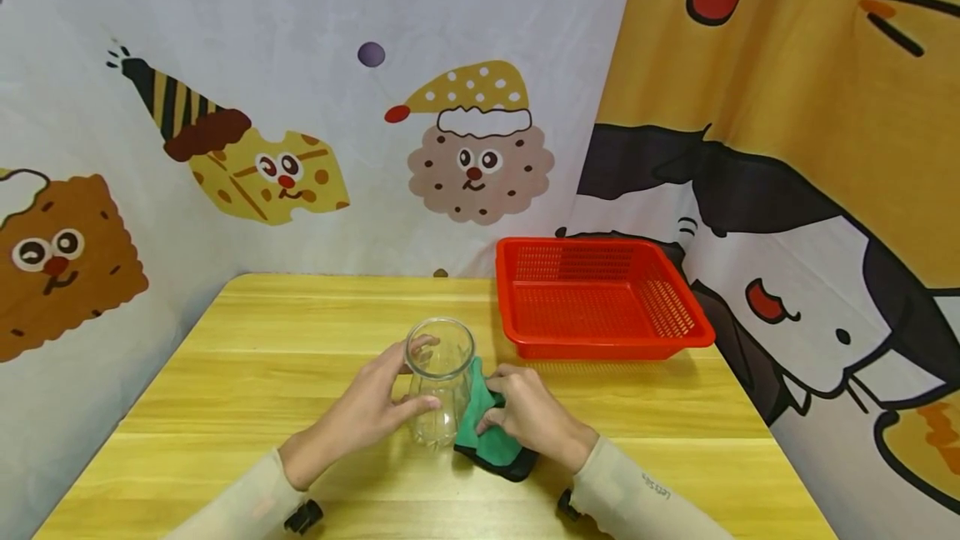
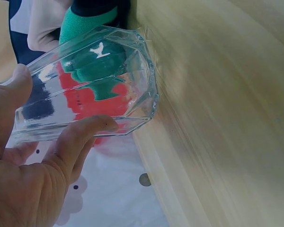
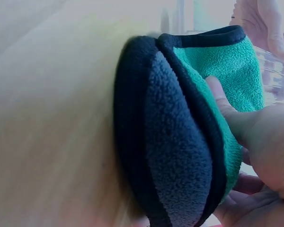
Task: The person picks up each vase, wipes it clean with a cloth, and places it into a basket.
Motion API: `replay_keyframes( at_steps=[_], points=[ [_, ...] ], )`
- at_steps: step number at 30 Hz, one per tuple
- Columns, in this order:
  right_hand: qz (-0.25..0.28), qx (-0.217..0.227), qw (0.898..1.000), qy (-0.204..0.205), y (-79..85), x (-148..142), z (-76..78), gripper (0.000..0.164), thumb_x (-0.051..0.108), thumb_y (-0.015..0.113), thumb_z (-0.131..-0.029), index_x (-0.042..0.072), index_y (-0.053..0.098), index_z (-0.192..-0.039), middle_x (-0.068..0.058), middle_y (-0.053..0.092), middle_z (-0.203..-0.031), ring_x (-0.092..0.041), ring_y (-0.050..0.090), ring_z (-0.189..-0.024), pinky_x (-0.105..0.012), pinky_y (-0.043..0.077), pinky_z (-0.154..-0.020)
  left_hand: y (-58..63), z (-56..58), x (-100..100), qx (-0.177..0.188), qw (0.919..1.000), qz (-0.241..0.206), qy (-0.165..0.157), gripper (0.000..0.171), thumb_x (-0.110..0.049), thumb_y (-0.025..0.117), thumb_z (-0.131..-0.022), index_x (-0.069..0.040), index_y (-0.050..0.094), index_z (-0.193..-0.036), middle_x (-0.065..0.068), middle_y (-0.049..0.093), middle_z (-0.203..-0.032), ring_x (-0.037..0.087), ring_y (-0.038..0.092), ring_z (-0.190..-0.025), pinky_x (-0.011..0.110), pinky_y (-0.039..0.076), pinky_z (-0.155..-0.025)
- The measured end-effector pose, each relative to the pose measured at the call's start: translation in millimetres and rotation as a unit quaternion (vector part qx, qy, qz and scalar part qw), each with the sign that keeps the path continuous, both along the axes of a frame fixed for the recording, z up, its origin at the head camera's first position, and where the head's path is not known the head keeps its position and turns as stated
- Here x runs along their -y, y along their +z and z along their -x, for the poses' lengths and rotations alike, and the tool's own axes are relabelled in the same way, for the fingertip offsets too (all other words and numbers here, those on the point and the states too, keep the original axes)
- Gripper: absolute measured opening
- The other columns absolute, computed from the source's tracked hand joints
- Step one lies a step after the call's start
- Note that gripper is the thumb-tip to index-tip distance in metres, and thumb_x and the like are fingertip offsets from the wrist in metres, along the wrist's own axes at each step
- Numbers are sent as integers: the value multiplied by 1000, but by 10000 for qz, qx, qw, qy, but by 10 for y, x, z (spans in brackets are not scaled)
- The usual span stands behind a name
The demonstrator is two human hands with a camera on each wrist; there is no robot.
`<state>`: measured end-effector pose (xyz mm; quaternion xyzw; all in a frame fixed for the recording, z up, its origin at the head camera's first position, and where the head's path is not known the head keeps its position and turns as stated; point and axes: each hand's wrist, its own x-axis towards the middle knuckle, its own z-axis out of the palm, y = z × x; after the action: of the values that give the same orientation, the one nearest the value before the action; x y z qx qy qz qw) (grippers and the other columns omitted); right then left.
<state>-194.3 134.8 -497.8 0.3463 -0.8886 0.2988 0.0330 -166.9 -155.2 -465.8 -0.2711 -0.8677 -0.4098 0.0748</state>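
Note:
A clear glass jar [image 1: 441, 390] with a wide round rim and faceted lower sides stands upright on the table. My left hand [image 1: 382, 394] grips it from the left, thumb across the near side and fingers round the far side. In the left wrist view the fingers [image 2: 80, 137] lie along the glass [image 2: 99, 85]. My right hand [image 1: 528, 411] holds a folded green cloth [image 1: 480, 427] against the jar's right side. Fuzzy green and dark grey faces with black edging show on the cloth [image 3: 180, 142] in the right wrist view.
A red plastic basket [image 1: 600, 347] with perforated walls stands at the back right of the wooden table [image 1: 315, 315]. Behind the table hangs a curtain [image 1: 300, 7] printed with cartoon figures, and another printed curtain [image 1: 795, 107] closes off the right side.

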Motion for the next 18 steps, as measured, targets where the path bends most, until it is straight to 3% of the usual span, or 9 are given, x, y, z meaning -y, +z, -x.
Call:
replay_keyframes(
  at_steps=[5,18],
  points=[
    [252,29,9997,22,-20,-14,-6,16,10,100,-92,6,93,-107,-11,85,-115,-14,80,-104,-15,68,-83,-5,-3,-8,-108,9999,25,10,83,-18,96,-98,-10,54,-169,21,73,-154,37,78,-130,61,71,-109],
    [938,250,9949,-283,47,-14,-59,30,16,102,-88,9,91,-115,-4,84,-108,-2,73,-95,-18,68,-80,-15,-17,4,-260,9996,84,75,84,-29,95,-98,-13,54,-170,18,75,-150,32,80,-126,57,72,-110]
  ],
)
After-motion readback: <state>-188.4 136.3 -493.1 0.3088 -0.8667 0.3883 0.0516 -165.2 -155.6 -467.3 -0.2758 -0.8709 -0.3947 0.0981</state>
